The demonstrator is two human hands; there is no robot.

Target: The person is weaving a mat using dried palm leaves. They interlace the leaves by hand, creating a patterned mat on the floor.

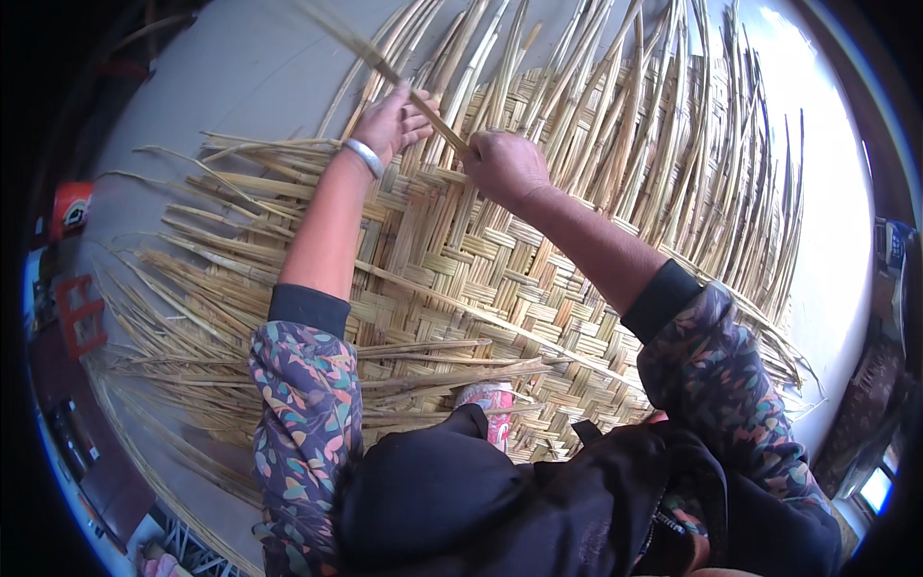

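Observation:
A large mat of split reed strips [533,281], woven in a twill pattern, lies on the floor in front of me. My right hand [507,167] is closed in a fist around the lower end of a bundle of reed strips [433,115]. From that fist the bundle slants up and left, its far end blurred. My left hand [391,124], with a silver bangle [364,157] at the wrist, has its fingers extended. The bundle crosses close by its thumb and palm; whether they touch is unclear. Both hands are above the mat's upper left part.
Loose unwoven reed ends fan out left [209,252] and along the top [649,144]. My pink shoe [497,415] stands on the mat. On the left are a red container [72,209] and a red frame-like object [81,316]. Pale floor [238,65] surrounds the mat.

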